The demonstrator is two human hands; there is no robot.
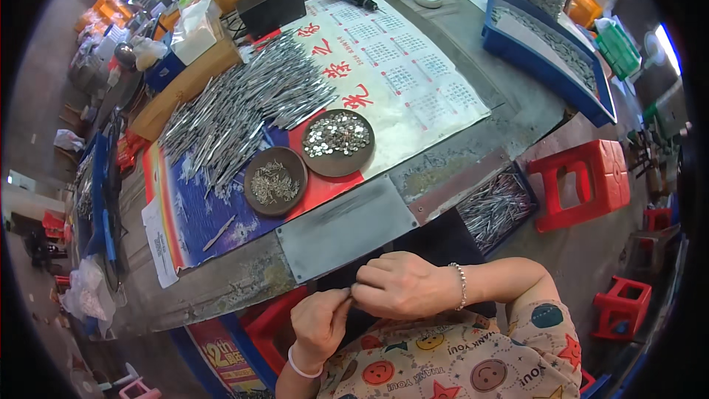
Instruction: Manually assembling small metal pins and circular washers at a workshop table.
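My left hand (319,323) and my right hand (401,284) meet close to my chest, below the table's front edge. Both pinch the same thin silver metal rod (346,294), fingertips touching; most of it is hidden by the fingers. On the table lies a big heap of long silver rods (236,107). In front of it stand two round brown dishes: the left dish (275,181) holds small metal pins, the right dish (338,142) holds small shiny discs. One loose rod (219,233) lies on the blue mat.
A calendar sheet (399,74) covers the table, a grey metal plate (347,225) at its front. A blue tray (550,55) of small parts stands at right, a bin of rods (496,208) under the edge. Red stools (583,181) stand on the floor.
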